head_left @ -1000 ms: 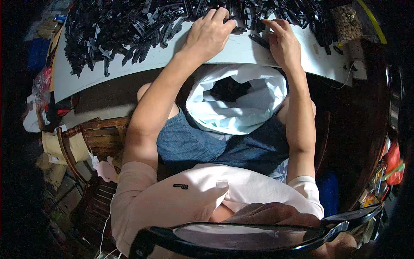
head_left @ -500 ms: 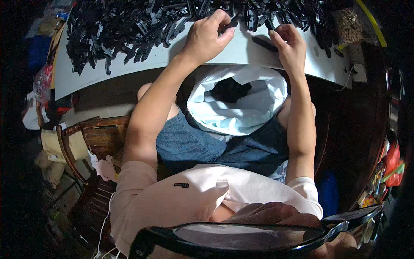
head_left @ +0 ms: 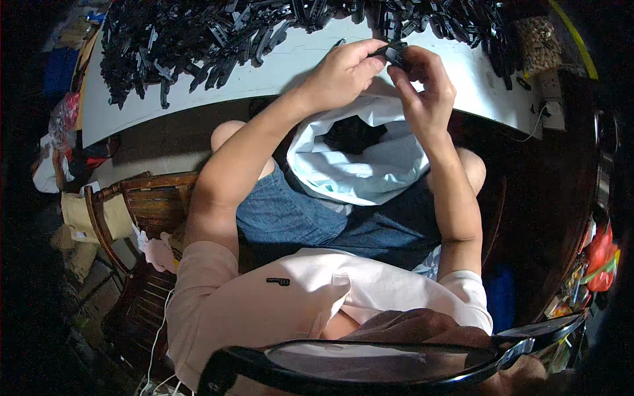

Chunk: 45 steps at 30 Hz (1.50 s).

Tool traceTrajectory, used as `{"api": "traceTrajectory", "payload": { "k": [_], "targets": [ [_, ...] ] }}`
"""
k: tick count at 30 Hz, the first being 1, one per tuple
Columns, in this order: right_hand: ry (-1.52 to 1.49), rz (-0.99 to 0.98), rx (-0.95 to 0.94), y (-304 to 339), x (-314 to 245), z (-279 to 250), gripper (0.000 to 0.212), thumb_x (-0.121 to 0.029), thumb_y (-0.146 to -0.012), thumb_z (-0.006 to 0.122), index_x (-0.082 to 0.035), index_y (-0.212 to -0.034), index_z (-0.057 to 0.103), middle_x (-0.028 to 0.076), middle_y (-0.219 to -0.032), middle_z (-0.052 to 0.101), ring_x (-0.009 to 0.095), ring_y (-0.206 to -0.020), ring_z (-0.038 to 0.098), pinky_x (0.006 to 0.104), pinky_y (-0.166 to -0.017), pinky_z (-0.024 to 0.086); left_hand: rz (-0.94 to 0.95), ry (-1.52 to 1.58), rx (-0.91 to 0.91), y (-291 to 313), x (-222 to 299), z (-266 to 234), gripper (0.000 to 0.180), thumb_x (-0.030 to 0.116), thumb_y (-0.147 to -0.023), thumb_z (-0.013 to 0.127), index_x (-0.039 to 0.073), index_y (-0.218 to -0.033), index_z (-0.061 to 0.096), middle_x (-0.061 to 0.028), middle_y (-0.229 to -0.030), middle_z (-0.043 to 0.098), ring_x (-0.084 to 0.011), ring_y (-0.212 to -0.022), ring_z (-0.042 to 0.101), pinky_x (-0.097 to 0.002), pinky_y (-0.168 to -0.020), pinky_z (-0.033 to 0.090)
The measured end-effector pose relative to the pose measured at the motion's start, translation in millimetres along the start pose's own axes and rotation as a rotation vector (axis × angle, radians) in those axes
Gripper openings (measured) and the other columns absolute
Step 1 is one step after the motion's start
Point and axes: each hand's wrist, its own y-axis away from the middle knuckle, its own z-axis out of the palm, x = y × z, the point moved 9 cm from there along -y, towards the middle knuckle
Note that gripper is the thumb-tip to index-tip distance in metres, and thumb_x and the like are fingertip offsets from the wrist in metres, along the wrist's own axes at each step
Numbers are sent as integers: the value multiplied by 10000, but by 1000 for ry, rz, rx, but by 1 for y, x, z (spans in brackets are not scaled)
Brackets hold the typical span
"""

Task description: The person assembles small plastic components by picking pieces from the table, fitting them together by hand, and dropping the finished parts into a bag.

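Over the near edge of the white table, my left hand (head_left: 345, 74) and my right hand (head_left: 426, 87) come close together. Between their fingertips is a dark elongated plastic piece (head_left: 395, 54), pinched from both sides. Whether it is one piece or two pressed together I cannot tell. Just beyond the hands lies a large heap of similar black plastic pieces (head_left: 218, 39). Below them, between my knees, a white bag (head_left: 356, 181) stands with its mouth open; its inside is dark.
The white tabletop (head_left: 132, 122) curves across in front of me. A bag of tan bits (head_left: 538, 43) sits at its right end, near a white cable (head_left: 531, 129). To my left stands a wooden chair (head_left: 158, 204). Red plastic (head_left: 601, 257) shows at the far right.
Both hands have drawn back from the heap toward me and met above the bag's far rim. The dark piece near my right hand on the table is no longer there.
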Motion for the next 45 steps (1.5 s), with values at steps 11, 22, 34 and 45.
{"api": "traceTrajectory", "payload": {
  "k": [11, 22, 34, 45],
  "targets": [
    [388, -430, -156, 6, -34, 19, 347, -43, -729, 798, -132, -1059, 735, 25, -1060, 711, 227, -925, 684, 344, -727, 591, 34, -286, -184, 8, 18, 0, 301, 157, -941, 669, -22, -1183, 669, -150, -1002, 741, -209, -939, 694, -349, -872, 533],
    [481, 16, -187, -12, 16, -25, 298, -49, -876, 686, -96, -1170, 692, 102, -1184, 685, 318, -985, 707, 395, -834, 575, 87, -547, -167, 27, 38, 11, 307, 318, -892, 681, 14, -935, 698, -216, -809, 670, -388, -764, 666, -448, -699, 515],
    [601, -52, -276, -33, 52, 2, 344, -279, -960, 662, -213, -1297, 679, 81, -1052, 684, 287, -1003, 678, 417, -830, 558, 228, -1089, 294, 23, 52, -22, 486, 515, -849, 778, 48, -899, 656, -107, -828, 670, -320, -724, 704, -431, -605, 554],
    [778, 8, -250, -36, 59, 6, 295, -320, -930, 706, -191, -1195, 694, 84, -1095, 698, 292, -961, 701, 442, -790, 578, 174, -1043, 311, 12, 28, -42, 329, 339, -864, 786, 73, -1050, 734, -108, -967, 676, -302, -907, 690, -407, -777, 564]
  ]
}}
